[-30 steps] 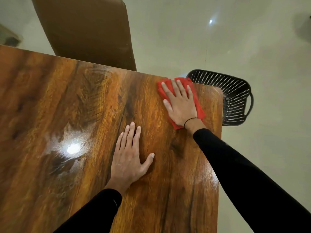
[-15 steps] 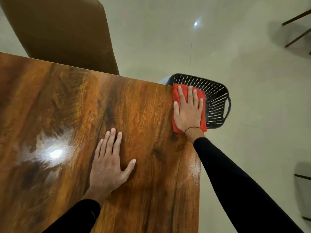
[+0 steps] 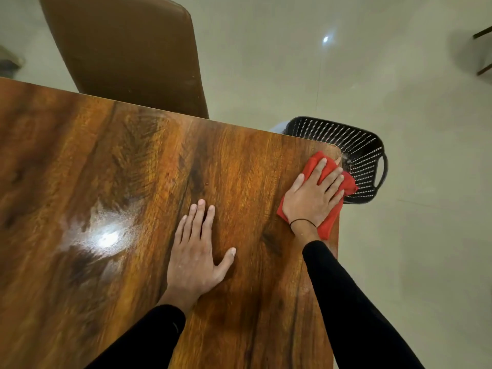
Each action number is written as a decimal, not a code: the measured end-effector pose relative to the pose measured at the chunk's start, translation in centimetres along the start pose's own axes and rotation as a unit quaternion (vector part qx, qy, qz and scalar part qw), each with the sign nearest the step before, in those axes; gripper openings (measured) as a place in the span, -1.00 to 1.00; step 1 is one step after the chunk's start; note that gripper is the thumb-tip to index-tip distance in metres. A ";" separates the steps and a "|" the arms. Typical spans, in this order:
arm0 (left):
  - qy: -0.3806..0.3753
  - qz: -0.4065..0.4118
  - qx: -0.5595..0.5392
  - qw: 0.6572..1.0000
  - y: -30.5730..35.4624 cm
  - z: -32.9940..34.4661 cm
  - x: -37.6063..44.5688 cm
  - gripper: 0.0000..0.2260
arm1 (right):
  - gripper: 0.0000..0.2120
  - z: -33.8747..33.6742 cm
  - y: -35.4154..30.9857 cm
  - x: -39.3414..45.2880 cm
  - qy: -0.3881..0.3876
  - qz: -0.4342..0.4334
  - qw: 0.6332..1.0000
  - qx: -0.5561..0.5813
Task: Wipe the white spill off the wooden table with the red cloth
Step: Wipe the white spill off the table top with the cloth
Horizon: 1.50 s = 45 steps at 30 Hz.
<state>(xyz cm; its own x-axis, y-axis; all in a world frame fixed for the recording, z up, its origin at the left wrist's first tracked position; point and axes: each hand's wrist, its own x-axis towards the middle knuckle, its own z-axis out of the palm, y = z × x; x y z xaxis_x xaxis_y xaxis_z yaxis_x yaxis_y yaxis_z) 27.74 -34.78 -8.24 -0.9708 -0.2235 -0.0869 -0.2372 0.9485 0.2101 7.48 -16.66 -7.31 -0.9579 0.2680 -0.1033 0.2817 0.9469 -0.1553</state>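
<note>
Red cloth (image 3: 327,228) lies at the table's (image 3: 133,182) right edge beside the black basket (image 3: 370,166), pressed under the right hand (image 3: 312,197), fingers spread flat. No white spill shows on the table; wiping looks nearly finished.

Place: a home dining area, going by the furniture and floor.
Table: a glossy wooden table (image 3: 111,182) with dark grain lies under both hands; a ceiling light glares off it to the left of the left hand (image 3: 195,255).
Chair: a brown upholstered chair (image 3: 127,51) is pushed up to the far edge, beyond the left hand.
Floor: pale polished tiles (image 3: 412,249) stretch beyond and to the right of the right hand (image 3: 312,198), with a thin grout line and a lamp's reflection.
Basket: a black perforated plastic basket (image 3: 370,166) with a handle stands on the floor just past the table corner, beside the right hand.
Other furniture: dark thin legs (image 3: 483,51) show far off to the right, too cropped to name.
</note>
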 end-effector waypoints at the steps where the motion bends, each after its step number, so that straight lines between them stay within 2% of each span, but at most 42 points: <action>1: 0.000 -0.002 0.003 1.000 0.1 0.1 0.0 -0.08 | -0.31 0.2 -0.2 -0.7 -0.003 -0.013 1.000 -0.001; 6: -0.003 -0.006 0.001 1.000 0.3 0.5 0.1 -0.08 | -0.32 0.7 -3.9 -1.6 -0.006 -0.100 0.995 -0.009; 10: -0.004 -0.020 -0.014 1.000 0.2 0.8 0.1 -0.08 | -0.33 1.3 -9.6 0.4 -0.022 -0.224 0.974 -0.015; 16: 0.056 -0.065 -0.119 0.989 -0.5 0.3 -0.3 -0.21 | -0.36 2.8 -18.3 -0.6 -0.067 -0.446 0.892 -0.023; 21: 0.138 -0.198 -0.173 0.955 -0.5 -0.4 -0.2 -0.25 | -0.36 3.0 -24.3 -2.5 -0.103 -0.536 0.837 -0.036; 24: 0.163 -0.226 -0.189 0.942 -0.4 -0.6 0.0 -0.25 | -0.37 3.2 -25.8 -2.6 -0.119 -0.588 0.799 -0.045; 28: 0.181 -0.214 -0.214 0.936 -0.4 -0.5 -0.4 -0.24 | -0.38 3.0 -24.5 -3.8 -0.142 -0.669 0.728 -0.054; 33: 0.192 -0.207 -0.223 0.933 -0.5 -0.1 -0.2 -0.22 | -0.42 2.4 -17.9 -7.3 -0.157 -0.721 0.674 -0.034; 35: 0.200 -0.192 -0.225 0.934 -0.7 0.1 0.0 -0.22 | -0.42 2.4 -14.5 -8.2 -0.162 -0.713 0.682 -0.009; 37: 0.208 -0.175 -0.230 0.934 -0.8 0.4 -0.1 -0.23 | -0.46 2.2 -11.4 -9.0 -0.187 -0.675 0.713 0.036; 39: 0.215 -0.172 -0.254 0.927 -0.9 0.3 -0.4 -0.25 | -0.50 1.7 -8.7 -10.3 -0.225 -0.621 0.743 0.104; 41: 0.234 -0.150 -0.300 0.913 -1.1 -0.1 -0.9 -0.29 | -0.49 1.1 -6.2 -12.3 -0.252 -0.590 0.753 0.147; 43: 0.253 -0.150 -0.361 0.885 -1.3 -0.8 -1.1 -0.34 | -0.44 1.0 -3.8 -14.7 -0.264 -0.591 0.749 0.141; 45: 0.238 -0.232 -0.468 0.819 -1.4 -1.9 -1.5 -0.38 | -0.43 1.6 -1.7 -17.1 -0.278 -0.599 0.738 0.135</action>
<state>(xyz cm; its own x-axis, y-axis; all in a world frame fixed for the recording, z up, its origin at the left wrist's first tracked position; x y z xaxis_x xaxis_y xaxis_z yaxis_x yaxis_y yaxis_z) 29.43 -36.25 -6.59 -0.6201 -0.7841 -0.0263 -0.2916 0.1991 0.9356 23.49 -23.12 -6.80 -0.3784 -0.9194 -0.1077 -0.6771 0.3543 -0.6450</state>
